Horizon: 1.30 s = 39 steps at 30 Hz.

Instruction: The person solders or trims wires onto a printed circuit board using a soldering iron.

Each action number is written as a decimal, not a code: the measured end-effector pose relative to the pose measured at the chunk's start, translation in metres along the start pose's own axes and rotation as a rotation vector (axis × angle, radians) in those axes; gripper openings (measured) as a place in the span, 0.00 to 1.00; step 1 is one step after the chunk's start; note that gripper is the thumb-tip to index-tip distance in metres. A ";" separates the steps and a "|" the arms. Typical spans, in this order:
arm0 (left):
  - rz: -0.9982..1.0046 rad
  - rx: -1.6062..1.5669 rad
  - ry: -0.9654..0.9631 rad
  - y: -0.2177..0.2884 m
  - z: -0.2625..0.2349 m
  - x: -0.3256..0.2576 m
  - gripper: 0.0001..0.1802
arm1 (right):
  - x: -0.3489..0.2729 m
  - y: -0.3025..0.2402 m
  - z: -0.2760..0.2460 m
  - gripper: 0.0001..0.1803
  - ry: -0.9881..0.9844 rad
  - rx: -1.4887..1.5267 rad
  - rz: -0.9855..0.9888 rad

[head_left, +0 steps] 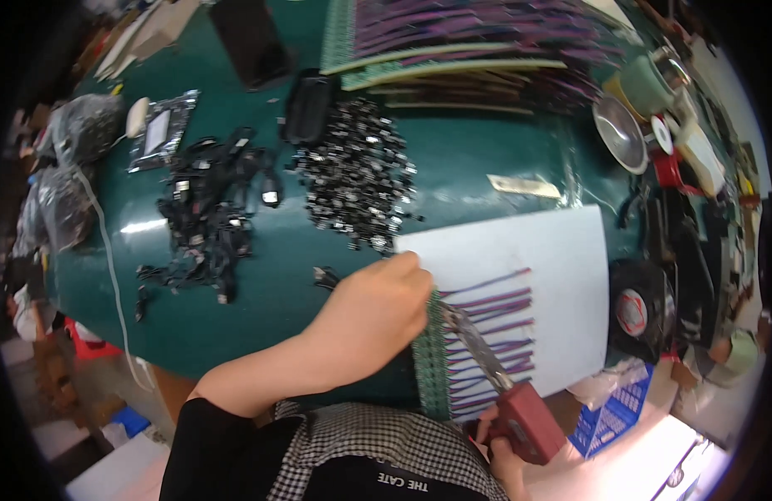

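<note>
My left hand (378, 305) is closed at the upper end of a green circuit board strip (431, 367); what its fingers pinch is hidden. From the strip, several purple and blue wires (511, 302) run right across a white sheet (566, 284). My right hand (505, 459), at the lower right, grips the red handle of a soldering iron (528, 422). The iron's metal shaft slants up and left, its tip close to the strip's top end beside my left fingers. A black connector (325, 277) lies just behind my left hand.
A heap of small metal connectors (357, 179) lies beyond my left hand, with black cables (206, 209) left of it. Wired green boards (453, 58) are stacked at the back. A metal bowl (620, 134), a black reel (641, 309) and a blue basket (612, 422) stand at the right.
</note>
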<state>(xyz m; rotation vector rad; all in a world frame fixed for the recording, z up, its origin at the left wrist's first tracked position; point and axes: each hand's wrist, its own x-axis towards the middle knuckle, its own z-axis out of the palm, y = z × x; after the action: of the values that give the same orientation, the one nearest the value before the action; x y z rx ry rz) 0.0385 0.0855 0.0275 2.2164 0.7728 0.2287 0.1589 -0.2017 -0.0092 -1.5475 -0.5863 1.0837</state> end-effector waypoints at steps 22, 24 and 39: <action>-0.379 0.727 0.402 -0.083 -0.061 -0.022 0.09 | 0.011 -0.023 0.018 0.21 0.126 0.187 -0.049; -0.245 0.664 0.584 -0.088 -0.067 -0.014 0.09 | 0.009 -0.024 0.019 0.22 0.132 0.204 0.000; 0.223 -0.394 -0.086 0.019 -0.017 -0.041 0.06 | 0.017 -0.053 0.035 0.24 0.184 0.363 -0.075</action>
<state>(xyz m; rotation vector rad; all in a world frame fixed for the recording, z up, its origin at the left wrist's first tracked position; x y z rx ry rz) 0.0076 0.0617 0.0564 1.9188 0.3919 0.3589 0.1455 -0.1562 0.0363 -1.2795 -0.2994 0.9201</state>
